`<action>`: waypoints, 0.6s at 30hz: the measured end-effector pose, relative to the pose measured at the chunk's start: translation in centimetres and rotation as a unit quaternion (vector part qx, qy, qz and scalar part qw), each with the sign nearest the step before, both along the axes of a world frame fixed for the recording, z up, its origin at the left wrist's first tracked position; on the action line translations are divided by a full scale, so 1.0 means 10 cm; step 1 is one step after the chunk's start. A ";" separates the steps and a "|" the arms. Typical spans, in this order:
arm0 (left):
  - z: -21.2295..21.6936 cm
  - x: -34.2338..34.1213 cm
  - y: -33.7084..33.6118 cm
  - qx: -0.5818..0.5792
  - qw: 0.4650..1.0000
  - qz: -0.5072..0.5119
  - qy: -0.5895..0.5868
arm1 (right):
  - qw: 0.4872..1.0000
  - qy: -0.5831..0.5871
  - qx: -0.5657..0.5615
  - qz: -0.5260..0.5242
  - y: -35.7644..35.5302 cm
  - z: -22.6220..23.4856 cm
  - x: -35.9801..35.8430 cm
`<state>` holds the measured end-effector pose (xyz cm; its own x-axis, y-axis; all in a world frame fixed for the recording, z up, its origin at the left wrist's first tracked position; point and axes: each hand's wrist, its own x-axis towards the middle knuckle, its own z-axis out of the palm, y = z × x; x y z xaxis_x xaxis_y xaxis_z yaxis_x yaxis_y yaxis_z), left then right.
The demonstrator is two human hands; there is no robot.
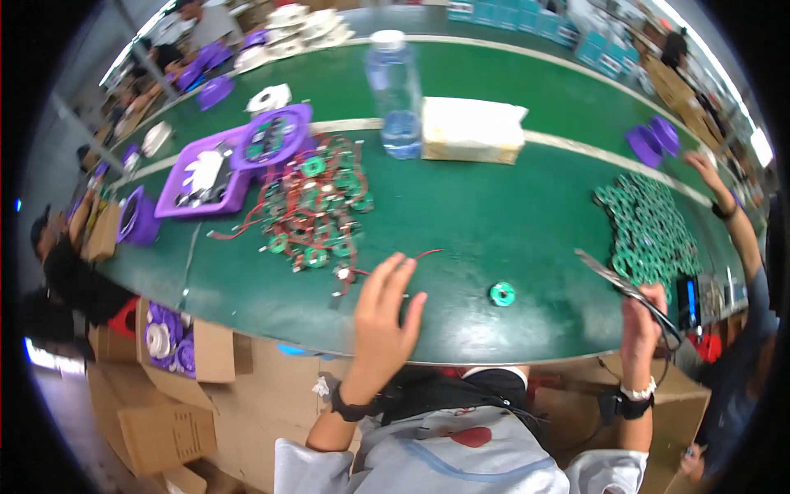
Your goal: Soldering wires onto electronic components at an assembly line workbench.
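Observation:
My left hand (385, 317) hovers over the near edge of the green table, fingers stretched and thumb apart. Beside its fingertips is a thin red wire (429, 252), running toward a small part at the edge of a heap of wired circuit boards (317, 206). My right hand (640, 333) is closed around a long, pointed metal tool with a black handle (613, 276); its exact kind is not clear. The tool's tip points up and left, above the table. Between my hands lies a single green ring-shaped circuit board (502, 294).
Many green ring boards (650, 226) cover the table's right side, near a small device with a blue screen (690, 300). A clear bottle (395, 95) and a pale box (472, 130) stand behind. At left are a purple tray (202, 177) and bowl (138, 216). Co-workers sit at both sides.

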<state>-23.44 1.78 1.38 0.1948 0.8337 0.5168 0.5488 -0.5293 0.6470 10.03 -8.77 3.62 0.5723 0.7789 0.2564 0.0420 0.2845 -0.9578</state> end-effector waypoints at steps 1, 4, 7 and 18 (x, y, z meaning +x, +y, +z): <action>0.02 -0.03 -0.10 -0.009 1.000 0.008 -0.026 | 1.000 0.021 0.006 0.001 0.00 -0.01 0.11; -0.01 -0.01 -0.38 -0.002 0.998 -0.006 -0.056 | 0.998 0.046 0.027 -0.017 -0.07 0.01 0.41; -0.15 0.15 -0.52 0.005 0.993 -0.098 -0.066 | 0.997 0.038 0.061 -0.002 -0.16 0.02 0.68; -0.31 0.39 -0.33 0.034 0.991 -0.078 0.107 | 0.999 0.007 0.034 0.012 -0.24 0.18 0.49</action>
<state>-19.55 -1.51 -1.67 0.4300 0.7488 0.5044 0.5767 -0.6576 0.4847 14.89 -11.14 5.46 0.5580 0.7736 0.3003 0.0204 0.3489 -0.9369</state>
